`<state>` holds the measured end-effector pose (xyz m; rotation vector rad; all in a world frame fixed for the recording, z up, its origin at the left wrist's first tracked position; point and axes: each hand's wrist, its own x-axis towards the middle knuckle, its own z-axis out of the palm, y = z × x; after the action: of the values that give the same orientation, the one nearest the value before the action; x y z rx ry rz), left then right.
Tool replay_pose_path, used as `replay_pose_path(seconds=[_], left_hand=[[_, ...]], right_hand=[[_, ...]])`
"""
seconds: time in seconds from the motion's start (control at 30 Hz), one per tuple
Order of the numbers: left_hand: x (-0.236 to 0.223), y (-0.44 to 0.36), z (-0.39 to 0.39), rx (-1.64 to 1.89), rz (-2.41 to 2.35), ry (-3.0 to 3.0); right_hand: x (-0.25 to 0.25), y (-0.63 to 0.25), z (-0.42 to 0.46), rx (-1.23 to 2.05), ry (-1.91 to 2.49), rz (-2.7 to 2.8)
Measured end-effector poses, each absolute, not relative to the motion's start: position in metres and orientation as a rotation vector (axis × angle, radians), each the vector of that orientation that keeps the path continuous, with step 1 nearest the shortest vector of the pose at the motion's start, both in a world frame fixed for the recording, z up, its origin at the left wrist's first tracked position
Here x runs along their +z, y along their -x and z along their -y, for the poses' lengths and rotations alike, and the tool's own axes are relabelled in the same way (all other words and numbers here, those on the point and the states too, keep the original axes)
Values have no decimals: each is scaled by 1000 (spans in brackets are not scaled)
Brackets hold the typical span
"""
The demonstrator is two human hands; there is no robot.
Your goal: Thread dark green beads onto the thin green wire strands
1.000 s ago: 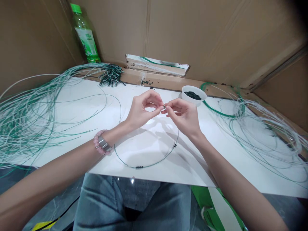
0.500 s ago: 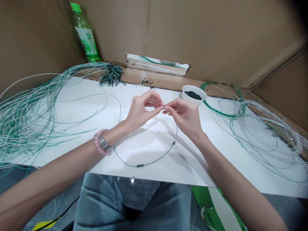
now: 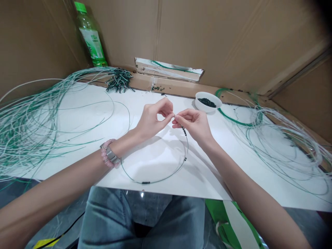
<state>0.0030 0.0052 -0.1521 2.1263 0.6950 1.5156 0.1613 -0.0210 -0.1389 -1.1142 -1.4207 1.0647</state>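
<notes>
My left hand (image 3: pixel 153 119) and my right hand (image 3: pixel 193 124) meet at the fingertips above the white board, pinching a thin green wire (image 3: pixel 166 177). The wire hangs below them in a wide loop. Small dark beads (image 3: pixel 145 182) sit at its lowest part, more beads (image 3: pixel 185 159) on its right side, and others (image 3: pixel 184 130) just below my right fingers. The wire's tip between my fingers is too small to make out clearly. A pink beaded bracelet and metal watch (image 3: pixel 110 154) circle my left wrist.
Tangled green-and-white wires (image 3: pixel 31 128) spread left, and more (image 3: pixel 282 148) lie right. A white bowl (image 3: pixel 208 102) holds dark beads. A beaded wire bundle (image 3: pixel 119 80) and a green-capped bottle (image 3: pixel 90 36) stand behind, against cardboard walls (image 3: pixel 220 38).
My fingertips have shifted slightly apart and my right hand has moved a little down. Dark beads now show on the wire just below my right fingers, and the wire loop has shifted slightly left.
</notes>
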Motion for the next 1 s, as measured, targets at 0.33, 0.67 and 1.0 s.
replay_pose_path(seconds=[0.33, 0.67, 1.0], left_hand=[[-148, 3, -7, 1424, -719, -2499], [-150, -3, -8, 1415, -783, -2042], [-161, -7, -15, 1327, -840, -1891]], right_hand=[[-134, -164, 19, 1105, 1247, 1484], [-124, -178, 15, 1025, 1236, 1713], [-147, -174, 5, 1035, 1143, 1605]])
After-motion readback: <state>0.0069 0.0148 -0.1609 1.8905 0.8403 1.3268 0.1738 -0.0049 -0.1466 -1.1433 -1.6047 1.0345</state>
